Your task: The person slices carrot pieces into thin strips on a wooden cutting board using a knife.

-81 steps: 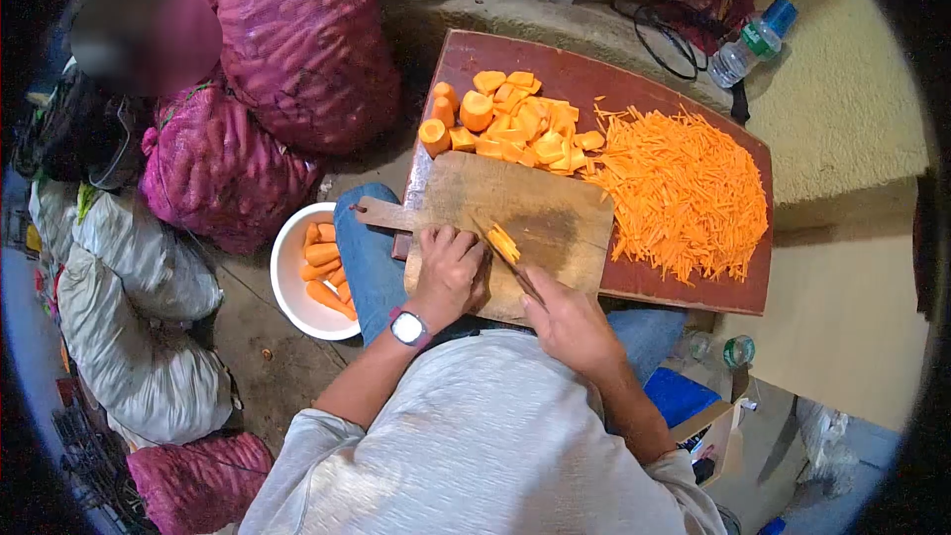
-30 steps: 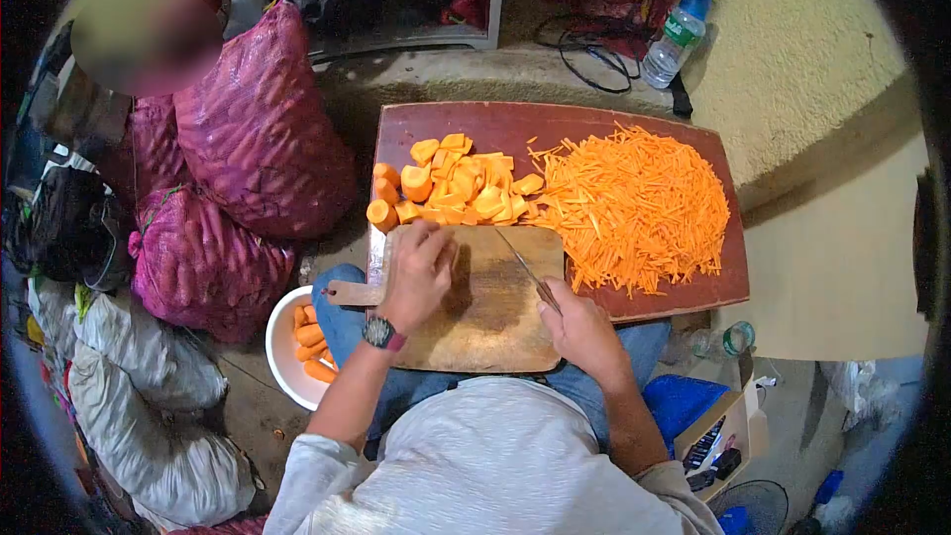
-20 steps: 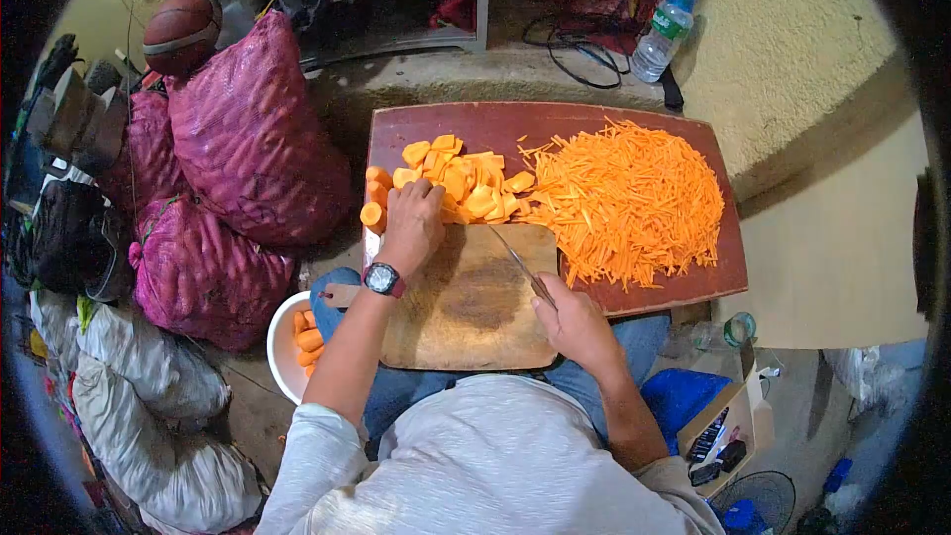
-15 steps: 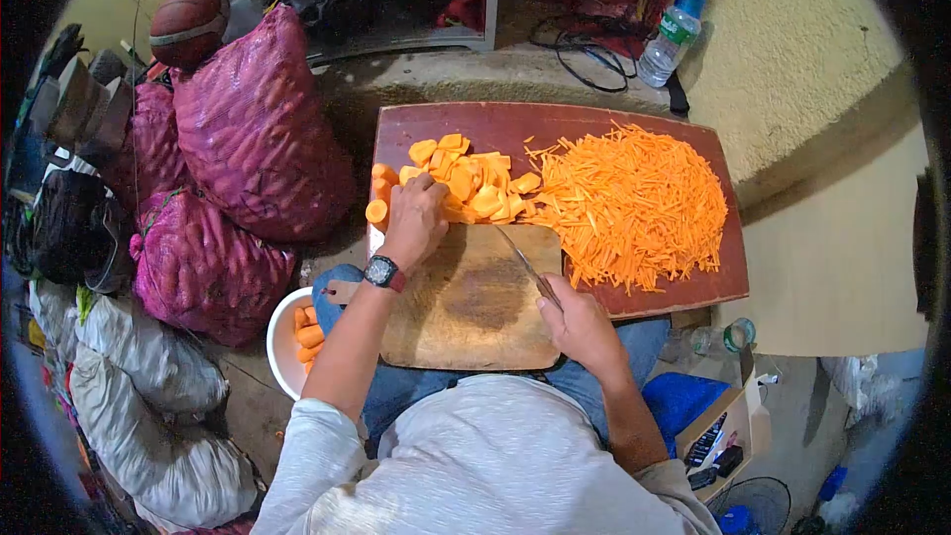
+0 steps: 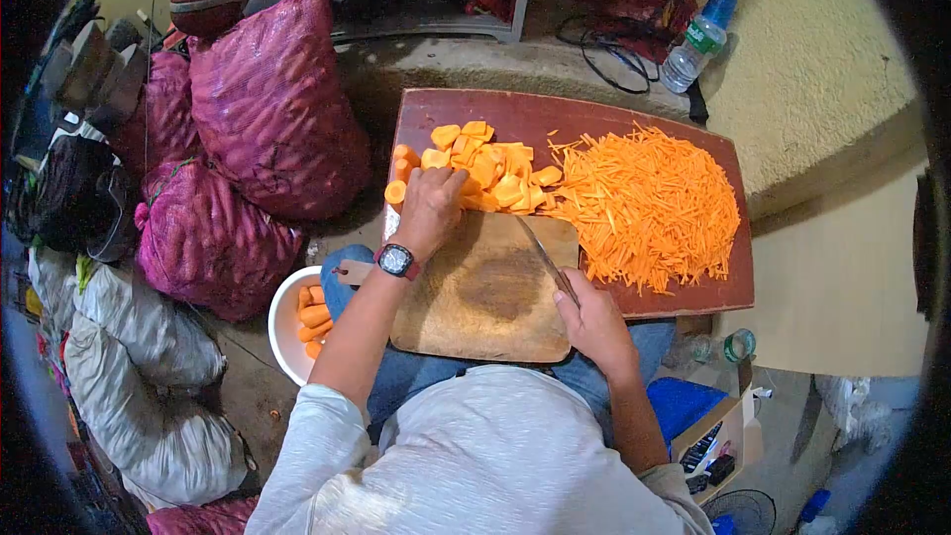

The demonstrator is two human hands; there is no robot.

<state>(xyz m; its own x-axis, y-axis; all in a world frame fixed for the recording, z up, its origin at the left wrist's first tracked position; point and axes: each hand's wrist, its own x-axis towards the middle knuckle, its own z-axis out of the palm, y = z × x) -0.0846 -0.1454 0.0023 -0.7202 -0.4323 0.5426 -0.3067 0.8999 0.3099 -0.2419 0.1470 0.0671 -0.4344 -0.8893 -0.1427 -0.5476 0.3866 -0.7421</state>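
My left hand (image 5: pixel 432 208), with a watch on its wrist, reaches onto the pile of carrot slices (image 5: pixel 495 170); its fingers are bent down and partly hidden, so what they hold is unclear. In my right hand (image 5: pixel 592 317) is the handle of a knife (image 5: pixel 542 253), its blade pointing up and left over the right part of the wooden chopping board (image 5: pixel 475 297). The board lies across my lap against the red table (image 5: pixel 684 299). Thick carrot pieces (image 5: pixel 396 192) stand left of the slices. A big heap of shredded carrot (image 5: pixel 649 208) covers the table's right side.
A white bowl of carrots (image 5: pixel 284 332) is at my left, near pink mesh sacks (image 5: pixel 272 109) and white sacks (image 5: pixel 149 396). A plastic bottle (image 5: pixel 693 45) and a black cable stand behind the table. An open box (image 5: pixel 728 441) is low on the right.
The camera view has shifted, moving the table and board slightly right in the picture. My left hand stays at the slices, its fingers a little further right over them. My right hand still holds the knife.
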